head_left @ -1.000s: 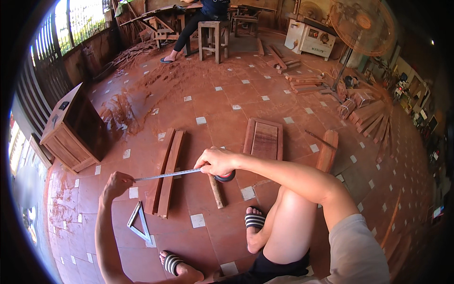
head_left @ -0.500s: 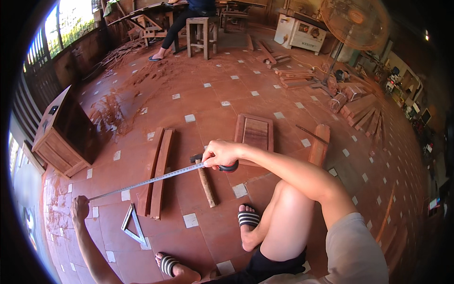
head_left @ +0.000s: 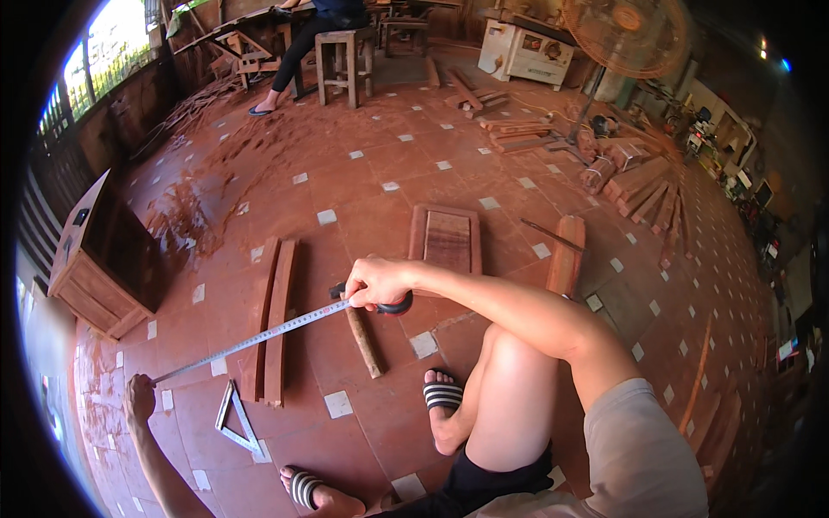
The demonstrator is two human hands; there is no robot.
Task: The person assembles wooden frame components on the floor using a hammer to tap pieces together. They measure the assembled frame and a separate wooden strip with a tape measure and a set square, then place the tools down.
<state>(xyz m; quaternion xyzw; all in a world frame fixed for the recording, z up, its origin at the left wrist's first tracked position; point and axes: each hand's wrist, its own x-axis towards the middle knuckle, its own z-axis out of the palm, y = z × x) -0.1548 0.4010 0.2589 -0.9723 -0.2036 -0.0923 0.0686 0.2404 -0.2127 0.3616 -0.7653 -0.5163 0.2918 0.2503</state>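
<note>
A tape measure (head_left: 259,337) is pulled out between my two hands, its pale blade slanting down to the left. My left hand (head_left: 140,399) is closed on the blade's far left end. Closed around the dark case and the blade near its mouth is my right hand (head_left: 378,281). Beneath the blade, two reddish wooden bars (head_left: 277,328) lie side by side on the floor. A hammer (head_left: 363,338) with a wooden handle rests under my right hand, its head partly hidden. Left of my foot lies a metal triangle square (head_left: 239,425).
A framed wooden panel (head_left: 449,237) lies beyond my right forearm, near a thick wooden piece (head_left: 566,255). At left stands a small wooden cabinet (head_left: 104,298). Wood stacks (head_left: 643,186) and a standing fan (head_left: 626,34) are at right. Another person sits on a stool (head_left: 344,43).
The view has shifted slightly, so most things appear a little farther left. Both hands still hold the tape measure, with its blade still stretched out between them.
</note>
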